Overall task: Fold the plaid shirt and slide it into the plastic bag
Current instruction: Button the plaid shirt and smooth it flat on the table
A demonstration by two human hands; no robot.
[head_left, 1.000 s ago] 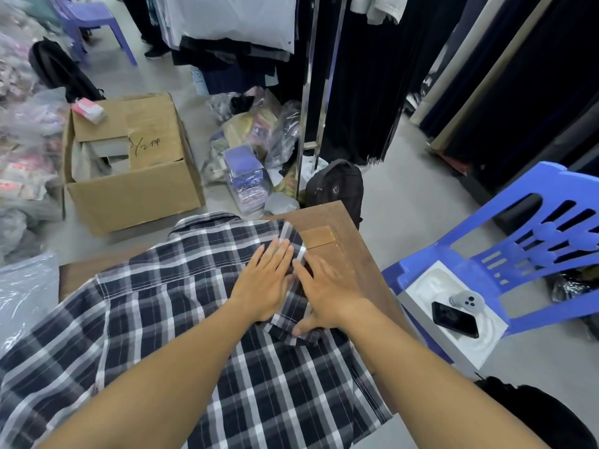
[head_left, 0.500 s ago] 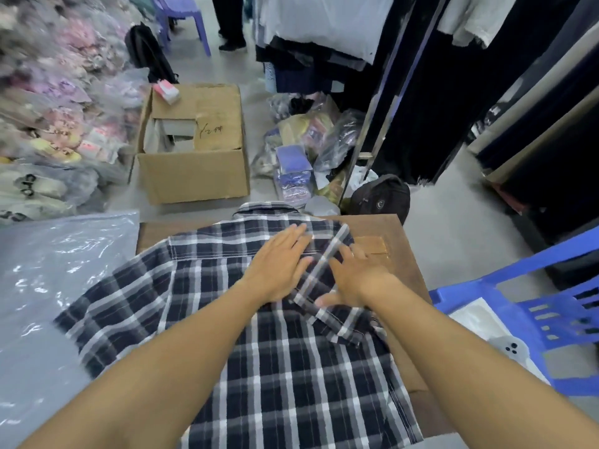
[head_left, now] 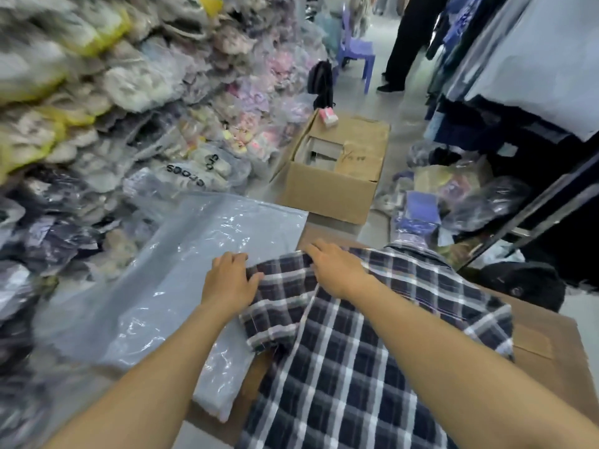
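The navy and white plaid shirt [head_left: 366, 345] lies back-up on a brown table [head_left: 547, 358], its right sleeve folded in. My left hand [head_left: 230, 280] grips the outer edge of the left sleeve, fingers curled over the cloth. My right hand [head_left: 340, 270] presses on the shoulder of the same sleeve near the collar side. A clear plastic bag [head_left: 181, 280] lies flat to the left of the shirt, partly under the sleeve.
An open cardboard box [head_left: 327, 186] stands on the floor beyond the table. Piles of bagged clothes [head_left: 97, 124] fill the left. A black backpack [head_left: 522, 283], hanging garments and bagged goods lie to the right. A person's legs [head_left: 408, 50] and a purple chair [head_left: 356, 50] are far back.
The view has swung left. Both hands left the folded right sleeve and moved across to the left sleeve, where the left hand now holds its edge.
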